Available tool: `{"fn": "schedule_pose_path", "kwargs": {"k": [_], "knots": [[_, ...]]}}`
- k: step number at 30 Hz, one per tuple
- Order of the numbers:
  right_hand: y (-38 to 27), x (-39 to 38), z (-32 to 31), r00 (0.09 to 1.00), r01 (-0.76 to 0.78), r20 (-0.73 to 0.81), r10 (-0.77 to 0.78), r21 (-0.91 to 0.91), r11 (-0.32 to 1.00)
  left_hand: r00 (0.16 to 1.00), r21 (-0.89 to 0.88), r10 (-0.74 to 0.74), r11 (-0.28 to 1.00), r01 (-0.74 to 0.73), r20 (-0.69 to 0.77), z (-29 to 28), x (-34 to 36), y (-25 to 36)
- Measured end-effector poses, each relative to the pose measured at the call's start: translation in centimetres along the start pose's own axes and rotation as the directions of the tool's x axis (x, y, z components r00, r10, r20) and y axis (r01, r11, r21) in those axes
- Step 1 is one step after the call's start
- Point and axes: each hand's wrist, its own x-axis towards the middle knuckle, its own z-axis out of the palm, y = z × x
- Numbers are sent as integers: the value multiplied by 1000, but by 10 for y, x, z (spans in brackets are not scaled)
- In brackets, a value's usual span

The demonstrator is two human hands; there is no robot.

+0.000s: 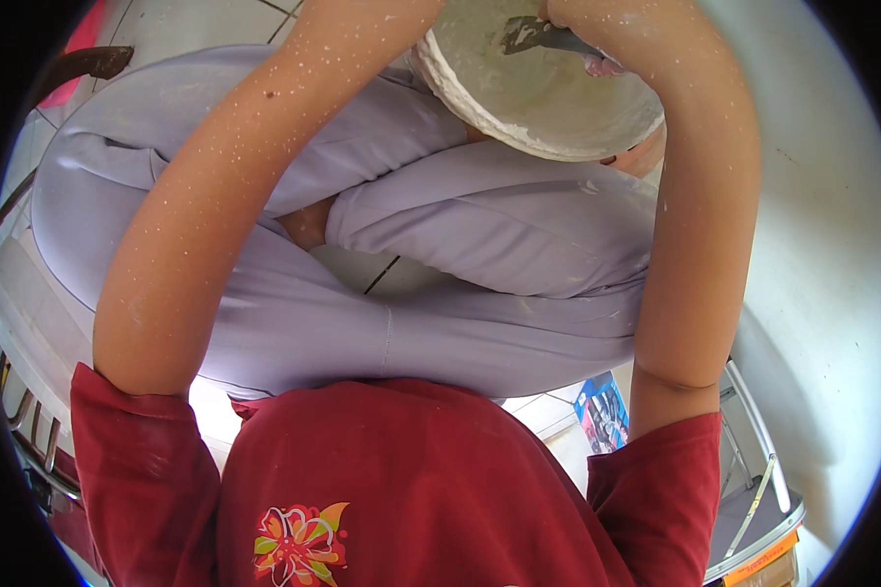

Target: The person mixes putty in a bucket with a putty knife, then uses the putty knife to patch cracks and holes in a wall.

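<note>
Pale floor tiles (347, 266) show mid-frame; at upper right, the right hand (607, 24) has fingers curled round a scraper (533, 36) over a whitish bucket (519, 147); the left hand lies past the top edge, grip untellable.

Wall (808, 235): plain and whitish, filling the right side, with faint marks and grey shading lower down.
Floor (196, 22): pale tiles with dark joints, showing at upper left and in smaller patches elsewhere.
Metal stand (775, 470): silver tubes and a dark grey surface, at lower right by the wall.
Rack (47, 452): metal bars at the left rim.
Light: bright, strongest on the lower patches of floor.
</note>
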Motion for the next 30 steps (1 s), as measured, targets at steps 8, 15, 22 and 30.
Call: {"fn": "schedule_pose_path", "kwargs": {"k": [8,15,22,30], "knots": [[8,7,0,977,210,58,-204,-118,971,1000,-37,0,999,0,-14,0,0,-1],[11,9,16,984,136,-112,-139,-32,990,999,-90,21,996,-18,26,-2,-4,-5],[21,4,-9,878,469,223,-423,-578,668,1000,-56,-7,998,8,17,2,-4,0],[18,8,17,960,251,-138,-244,42,967,1000,-31,21,999,-21,7,-6,-3,0]]}}
